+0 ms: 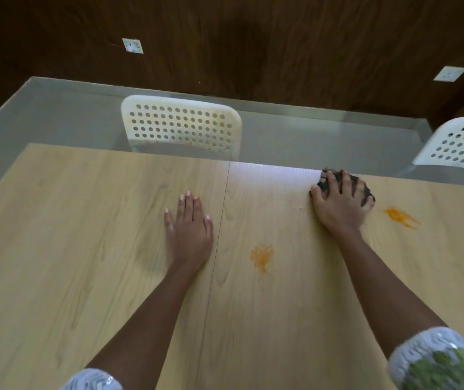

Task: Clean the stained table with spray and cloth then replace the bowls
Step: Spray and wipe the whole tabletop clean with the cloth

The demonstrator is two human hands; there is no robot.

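— Pressing down: right hand (pixel 340 198) has its fingers spread and curled over a dark cloth (pixel 365 190), which sits bunched under the palm at the far edge of the worktop (pixel 84 249). That grip is grasping the cloth, thumb on the near-left side of it.

— And the other grip?

— Left hand (pixel 190 229) lies flat, released, fingers straight and close together, palm on the wood. It holds nothing. It sits well to the left of the cloth grip, just left of the thin seam (pixel 219 249) running across the worktop.

— Stains?

— Two orange ones. First stain (pixel 401 216) is just right of the cloth grip and slightly nearer, apart from the cloth. Second stain (pixel 261 256) lies nearer than the cloth grip and to its left, between the two forearms, right of the seam.

— Anything beyond?

— White perforated chair (pixel 181 125) behind the worktop's far edge, beyond the flat hand and a little to the right of it. Second white chair (pixel 461 144) beyond the cloth grip, to the right. Grey floor, dark wood-panel wall with two pale sockets. Patterned sleeve (pixel 427 358) cuffs at the near edge, blurred.
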